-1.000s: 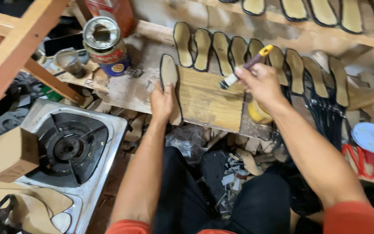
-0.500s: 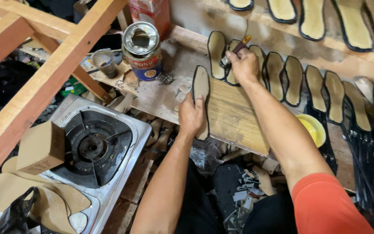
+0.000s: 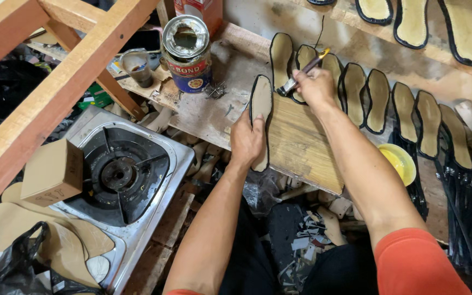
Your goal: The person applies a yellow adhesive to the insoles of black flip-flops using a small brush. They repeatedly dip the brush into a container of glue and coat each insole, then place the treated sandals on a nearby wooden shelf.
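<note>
Brush (image 3: 301,72) lowered; tan, black-edged insole (image 3: 260,112)

Left hand (image 3: 246,139) pressing insole (image 3: 260,109) on wooden board (image 3: 301,147), right hand (image 3: 315,87) gripping brush (image 3: 301,72), glue can (image 3: 188,52) nearby

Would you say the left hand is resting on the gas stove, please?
No, the left hand presses a shoe sole flat on the wooden board, apart from the stove.
</note>
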A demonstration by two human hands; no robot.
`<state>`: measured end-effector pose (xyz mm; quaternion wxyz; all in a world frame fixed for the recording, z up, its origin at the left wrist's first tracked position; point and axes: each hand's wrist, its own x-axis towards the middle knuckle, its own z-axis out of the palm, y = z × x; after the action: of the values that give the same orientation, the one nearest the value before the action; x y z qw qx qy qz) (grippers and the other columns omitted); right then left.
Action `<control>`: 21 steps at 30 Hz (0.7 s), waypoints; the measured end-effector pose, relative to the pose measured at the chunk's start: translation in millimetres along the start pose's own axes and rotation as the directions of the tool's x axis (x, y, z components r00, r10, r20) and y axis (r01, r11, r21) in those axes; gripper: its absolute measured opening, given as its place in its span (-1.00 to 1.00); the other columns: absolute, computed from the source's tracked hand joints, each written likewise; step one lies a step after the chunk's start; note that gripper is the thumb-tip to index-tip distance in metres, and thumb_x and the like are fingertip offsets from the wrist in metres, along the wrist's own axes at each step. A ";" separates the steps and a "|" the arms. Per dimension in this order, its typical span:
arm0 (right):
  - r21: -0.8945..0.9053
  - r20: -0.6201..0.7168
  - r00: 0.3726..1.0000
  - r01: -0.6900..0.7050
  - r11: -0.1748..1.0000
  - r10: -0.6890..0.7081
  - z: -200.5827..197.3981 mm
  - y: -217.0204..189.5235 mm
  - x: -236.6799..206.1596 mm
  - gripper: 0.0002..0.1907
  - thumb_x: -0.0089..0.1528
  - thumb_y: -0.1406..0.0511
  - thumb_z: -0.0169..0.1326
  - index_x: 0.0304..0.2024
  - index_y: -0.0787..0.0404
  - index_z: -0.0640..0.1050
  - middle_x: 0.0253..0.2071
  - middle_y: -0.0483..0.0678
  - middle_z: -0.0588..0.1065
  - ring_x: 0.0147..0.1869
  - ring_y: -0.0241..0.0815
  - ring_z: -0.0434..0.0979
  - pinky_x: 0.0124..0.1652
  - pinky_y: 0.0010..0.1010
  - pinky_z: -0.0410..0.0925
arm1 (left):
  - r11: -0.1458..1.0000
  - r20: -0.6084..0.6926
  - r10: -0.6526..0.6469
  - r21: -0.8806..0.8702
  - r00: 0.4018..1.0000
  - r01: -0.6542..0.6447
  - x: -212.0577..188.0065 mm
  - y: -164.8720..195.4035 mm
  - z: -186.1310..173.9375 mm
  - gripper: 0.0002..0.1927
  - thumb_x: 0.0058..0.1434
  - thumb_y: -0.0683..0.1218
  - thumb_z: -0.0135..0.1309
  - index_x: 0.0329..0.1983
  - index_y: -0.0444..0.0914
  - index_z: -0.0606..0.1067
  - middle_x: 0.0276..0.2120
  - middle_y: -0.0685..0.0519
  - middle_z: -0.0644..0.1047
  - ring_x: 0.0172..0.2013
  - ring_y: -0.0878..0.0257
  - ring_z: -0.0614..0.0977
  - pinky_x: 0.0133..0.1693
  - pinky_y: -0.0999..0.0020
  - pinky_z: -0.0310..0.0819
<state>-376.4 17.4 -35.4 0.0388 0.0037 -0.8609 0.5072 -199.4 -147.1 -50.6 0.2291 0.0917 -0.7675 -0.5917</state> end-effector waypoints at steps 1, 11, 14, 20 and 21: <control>0.050 -0.007 1.000 -0.030 0.998 0.031 -0.4 0.6 0.8 -0.79 0.29 0.24 0.23 -0.37 0.25 0.63 -0.50 -0.12 0.57 -0.50 -0.35 0.48 -0.46 -0.48 0.34 | 1.000 -0.002 0.004 0.008 1.000 -0.004 -0.3 0.2 -0.4 -0.61 0.34 0.00 -0.06 0.08 -0.35 0.52 -0.16 -0.29 0.63 -0.11 -0.18 0.68 -0.05 0.05 0.53; 0.431 -0.089 0.993 0.106 0.896 -0.075 -52.1 -15.3 -58.1 -0.77 0.39 0.23 0.20 -0.17 0.28 0.53 -0.42 -0.18 0.45 -0.44 -0.40 0.37 -0.45 -0.52 0.24 | 0.997 0.020 0.060 -0.047 0.998 -0.059 -2.7 -28.4 5.0 -0.58 0.37 0.07 -0.07 -0.01 -0.38 0.51 -0.21 -0.31 0.63 -0.13 -0.18 0.70 -0.07 0.07 0.54; 0.514 -0.084 0.989 0.147 0.845 -0.121 -84.7 -25.2 -117.1 -0.77 0.42 0.24 0.14 0.00 0.26 0.51 -0.39 -0.15 0.48 -0.39 -0.37 0.43 -0.38 -0.54 0.31 | 0.982 0.002 0.146 -0.121 0.989 -0.144 3.4 -35.6 5.3 -0.59 0.43 0.03 -0.10 0.08 -0.39 0.49 -0.12 -0.27 0.63 -0.09 -0.13 0.68 -0.04 0.06 0.52; 0.515 -0.107 0.966 0.258 0.818 -0.237 -113.7 -14.2 -266.0 -0.69 0.41 0.33 0.07 0.17 0.29 0.42 -0.16 0.08 0.60 -0.17 -0.20 0.60 -0.14 -0.42 0.48 | 0.580 0.332 -0.275 -0.692 0.902 0.431 -9.4 -10.7 5.2 -0.64 0.43 0.01 -0.14 0.09 -0.37 0.39 -0.19 -0.17 0.59 -0.32 0.09 0.66 -0.28 0.16 0.60; 0.489 -0.102 0.978 0.206 0.848 -0.179 -115.1 -9.7 -286.7 -0.68 0.40 0.35 0.08 0.18 0.29 0.41 -0.14 0.09 0.61 -0.15 -0.20 0.61 -0.12 -0.42 0.49 | 0.542 0.352 -0.311 -0.697 0.883 0.469 -23.9 -3.6 6.0 -0.62 0.44 0.03 -0.16 0.09 -0.37 0.39 -0.18 -0.16 0.62 -0.32 0.13 0.67 -0.29 0.19 0.60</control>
<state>-82.8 103.8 8.3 0.1099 0.0866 -0.6953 0.7049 -181.6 -133.1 -60.9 0.0351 0.0992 -0.4206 -0.9011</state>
